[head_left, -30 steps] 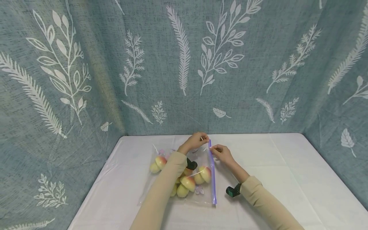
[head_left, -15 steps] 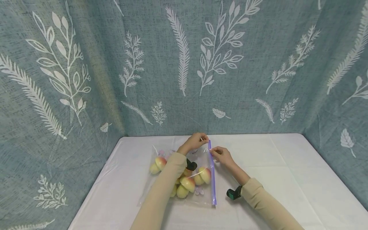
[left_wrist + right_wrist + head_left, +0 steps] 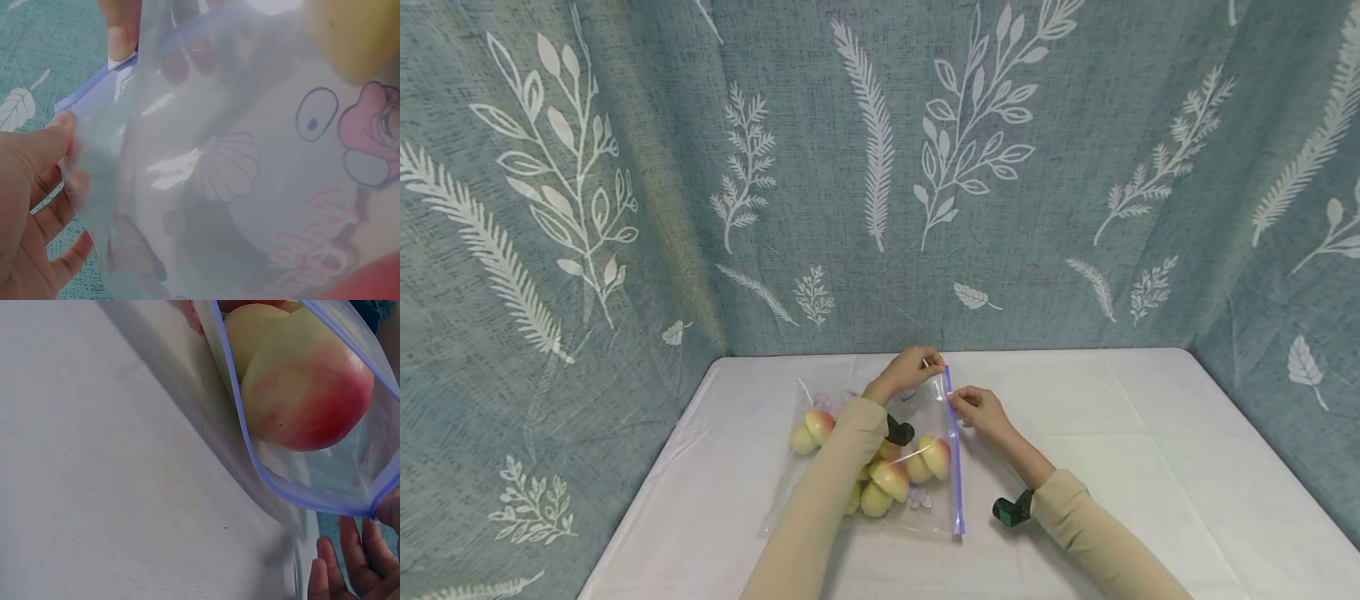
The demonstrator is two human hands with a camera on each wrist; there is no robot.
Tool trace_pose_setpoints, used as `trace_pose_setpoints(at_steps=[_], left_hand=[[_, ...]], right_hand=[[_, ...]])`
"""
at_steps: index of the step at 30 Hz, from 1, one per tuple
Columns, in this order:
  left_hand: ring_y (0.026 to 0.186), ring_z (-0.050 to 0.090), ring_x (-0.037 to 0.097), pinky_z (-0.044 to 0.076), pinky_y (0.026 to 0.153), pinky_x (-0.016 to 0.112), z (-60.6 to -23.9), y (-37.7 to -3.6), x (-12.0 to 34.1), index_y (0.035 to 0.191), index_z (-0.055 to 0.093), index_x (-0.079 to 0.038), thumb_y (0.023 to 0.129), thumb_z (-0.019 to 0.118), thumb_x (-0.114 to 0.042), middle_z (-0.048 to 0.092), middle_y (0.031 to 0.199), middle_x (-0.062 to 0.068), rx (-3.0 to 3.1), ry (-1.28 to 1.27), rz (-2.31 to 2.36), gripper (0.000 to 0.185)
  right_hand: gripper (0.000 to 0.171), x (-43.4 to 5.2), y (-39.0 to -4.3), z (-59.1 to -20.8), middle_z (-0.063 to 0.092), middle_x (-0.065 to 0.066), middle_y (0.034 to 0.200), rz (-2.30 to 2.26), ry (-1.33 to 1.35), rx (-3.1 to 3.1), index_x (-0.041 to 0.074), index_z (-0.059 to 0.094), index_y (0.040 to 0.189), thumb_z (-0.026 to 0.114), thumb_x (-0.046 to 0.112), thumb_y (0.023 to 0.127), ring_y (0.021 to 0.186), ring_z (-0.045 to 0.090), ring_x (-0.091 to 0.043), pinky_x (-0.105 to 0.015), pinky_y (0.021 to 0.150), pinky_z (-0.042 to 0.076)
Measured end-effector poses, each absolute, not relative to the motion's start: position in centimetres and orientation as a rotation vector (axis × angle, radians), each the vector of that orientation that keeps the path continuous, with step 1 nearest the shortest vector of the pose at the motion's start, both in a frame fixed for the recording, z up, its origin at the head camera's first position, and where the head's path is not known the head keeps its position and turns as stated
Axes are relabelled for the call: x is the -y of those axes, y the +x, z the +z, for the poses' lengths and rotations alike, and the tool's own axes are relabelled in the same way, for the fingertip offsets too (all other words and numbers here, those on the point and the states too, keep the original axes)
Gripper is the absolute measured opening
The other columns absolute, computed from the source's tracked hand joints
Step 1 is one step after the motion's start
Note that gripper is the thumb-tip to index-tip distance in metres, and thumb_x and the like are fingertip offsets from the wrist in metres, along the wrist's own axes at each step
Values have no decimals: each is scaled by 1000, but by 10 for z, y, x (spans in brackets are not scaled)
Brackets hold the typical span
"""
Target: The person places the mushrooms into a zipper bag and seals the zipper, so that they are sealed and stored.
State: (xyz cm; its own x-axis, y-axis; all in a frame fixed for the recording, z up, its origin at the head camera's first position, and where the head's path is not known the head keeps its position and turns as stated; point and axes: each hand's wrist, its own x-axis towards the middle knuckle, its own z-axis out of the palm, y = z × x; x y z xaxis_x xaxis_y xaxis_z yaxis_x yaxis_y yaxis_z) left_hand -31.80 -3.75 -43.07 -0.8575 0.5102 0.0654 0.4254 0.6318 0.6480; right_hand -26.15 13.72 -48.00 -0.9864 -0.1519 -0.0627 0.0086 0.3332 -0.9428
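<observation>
A clear zip bag [image 3: 928, 517] with a purple zip strip [image 3: 957, 475] lies on the table, several yellow, red-blushed, peach-like fruits [image 3: 888, 481] inside. My left hand [image 3: 913, 371] pinches the bag's far corner at the strip's end, thumb on top in the left wrist view. Just nearer along the strip, my right hand [image 3: 981, 408] pinches a small white slider [image 3: 122, 60] between thumb and finger. In the right wrist view the bag's mouth gapes between two purple edges [image 3: 250, 444] that meet at my right hand's fingertips. My left forearm hides part of the bag.
A white cloth covers the table [image 3: 1112, 442]. Blue-grey curtains [image 3: 820, 167] with white leaf prints stand behind it and at both sides. A black wrist camera [image 3: 1013, 508] hangs under my right cuff, another [image 3: 898, 430] under the left.
My right hand has slid slightly toward me along the purple strip, away from the far corner. My left hand stays at that corner, and the bag and fruits lie as before.
</observation>
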Motion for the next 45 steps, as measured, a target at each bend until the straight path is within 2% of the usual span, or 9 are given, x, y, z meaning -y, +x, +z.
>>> trace_pose_setpoints(at_steps=[3, 10, 20, 28, 36, 45], left_hand=[[82, 58, 16, 50, 71, 23, -431, -318, 38, 95, 64, -6, 94, 55, -19, 63, 93, 7, -2736, 785, 1013, 16], [80, 59, 16, 51, 70, 24, -428, -317, 37, 95, 64, -6, 94, 55, -18, 64, 93, 7, -2743, 768, 998, 16], [80, 58, 15, 50, 69, 23, -429, -317, 37, 96, 64, -7, 94, 55, -19, 64, 93, 6, -2746, 762, 1003, 16], [78, 56, 13, 48, 68, 21, -430, -316, 39, 94, 65, -7, 93, 56, -19, 64, 92, 5, -2760, 775, 1015, 14], [77, 56, 14, 48, 68, 22, -429, -314, 38, 94, 65, -5, 93, 56, -16, 64, 91, 7, -2774, 795, 1021, 14], [78, 57, 15, 49, 68, 22, -427, -311, 39, 95, 64, -5, 94, 56, -17, 64, 92, 7, -2774, 783, 1012, 15]], right_hand=[[29, -137, -260, -480, 66, -7, 86, -1734, -120, -2437, -6, 63, 99, 58, 22, 92, 75, 58, -10, -25, 63, 55], [32, -138, -255, -480, 65, -8, 85, -1739, -148, -2435, -8, 62, 100, 59, 23, 92, 73, 57, -9, -30, 64, 56], [27, -138, -251, -481, 65, -9, 87, -1733, -141, -2439, -7, 62, 97, 57, 19, 92, 71, 56, -7, -25, 63, 55], [27, -140, -249, -482, 64, -18, 88, -1743, -178, -2404, -12, 61, 95, 57, 15, 92, 70, 56, -8, -40, 68, 57], [27, -140, -244, -485, 65, -6, 83, -1710, -167, -2439, -6, 63, 95, 58, 21, 92, 71, 57, -7, -24, 62, 54], [27, -139, -240, -487, 66, -5, 82, -1707, -167, -2430, -6, 63, 96, 57, 20, 92, 72, 58, -9, -23, 62, 53]])
